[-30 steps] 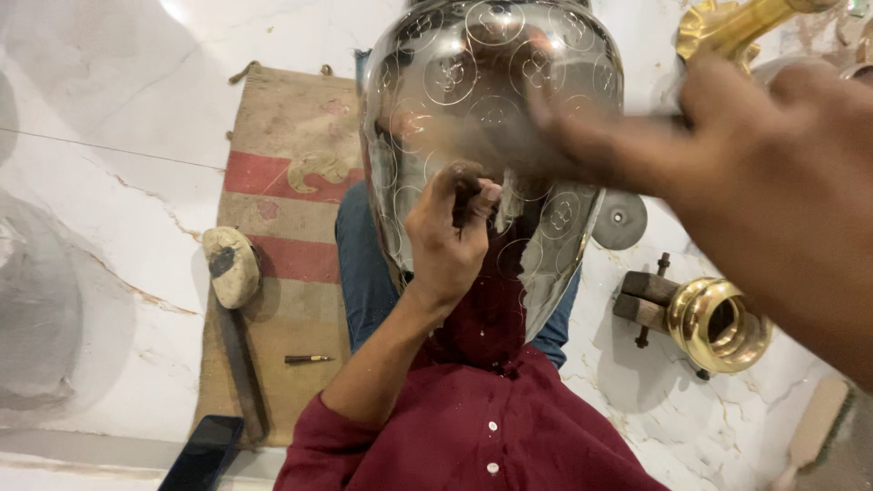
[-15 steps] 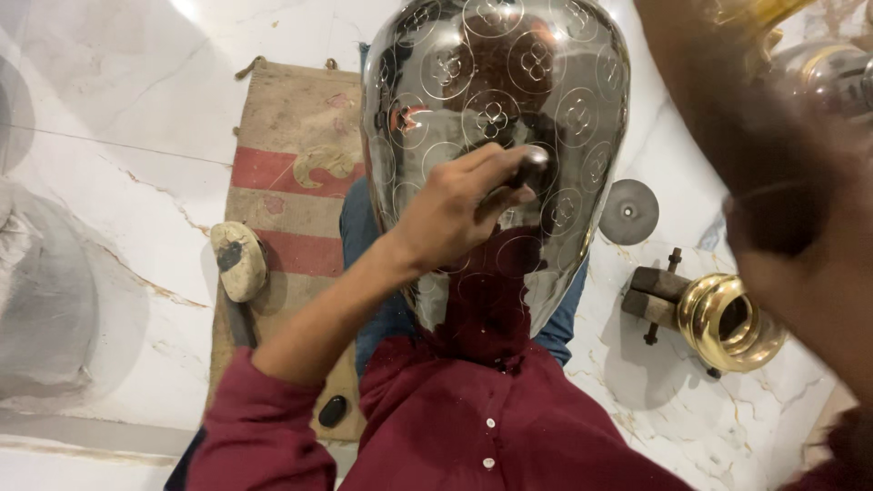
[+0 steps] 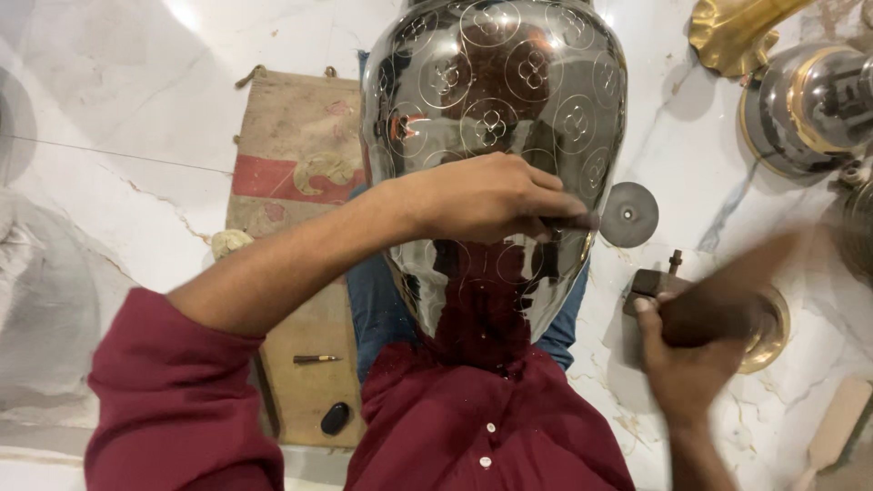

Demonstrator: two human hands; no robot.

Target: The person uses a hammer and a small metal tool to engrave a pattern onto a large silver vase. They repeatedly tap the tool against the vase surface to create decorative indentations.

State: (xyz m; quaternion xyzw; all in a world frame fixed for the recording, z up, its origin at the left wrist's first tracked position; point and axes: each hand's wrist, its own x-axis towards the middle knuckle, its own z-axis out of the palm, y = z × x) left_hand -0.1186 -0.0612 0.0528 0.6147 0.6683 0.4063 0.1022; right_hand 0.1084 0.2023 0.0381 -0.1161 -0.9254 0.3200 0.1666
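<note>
Polished steel, the engraved pot (image 3: 496,118) fills the frame's upper centre — the left hand (image 3: 486,195) pinches a dark punch (image 3: 568,221) against it, the right hand (image 3: 687,368) grips a blurred wooden mallet (image 3: 727,295).

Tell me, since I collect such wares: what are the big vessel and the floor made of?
Vessel: seemingly polished silvery metal; its mirror surface reflects the red shirt, and circles are engraved in it. Floor: probably glossy white marble, with grey veins and sheen.
</note>
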